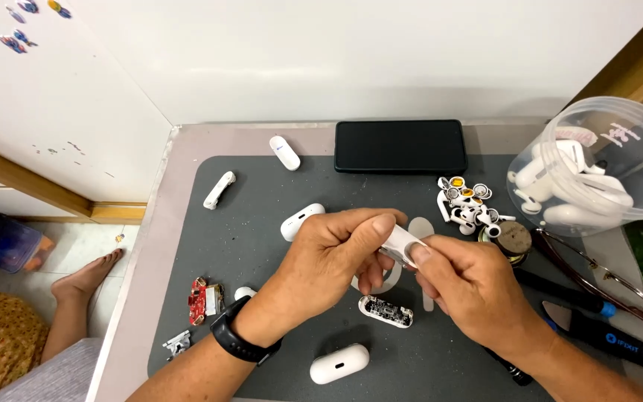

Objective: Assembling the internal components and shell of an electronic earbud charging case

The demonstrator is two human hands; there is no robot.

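Over the middle of a dark grey work mat [262, 193], my left hand [333, 257] and my right hand [466, 286] meet. Between their fingertips they pinch a small white plastic earbud-case part [402, 244]. A black band sits on my left wrist [236, 339]. Under the hands lie an opened case insert with a dark circuit board [385, 311] and a closed white earbud case [338, 363]. Another white case [301, 220] lies just left of my left hand.
A black phone [400, 146] lies at the mat's far edge. A pile of white earbuds [469, 205] and a clear tub of earbud cases [589, 167] are on the right. Glasses [597, 279], dark tools [604, 335], a red circuit board [201, 300], white shell pieces [219, 189].
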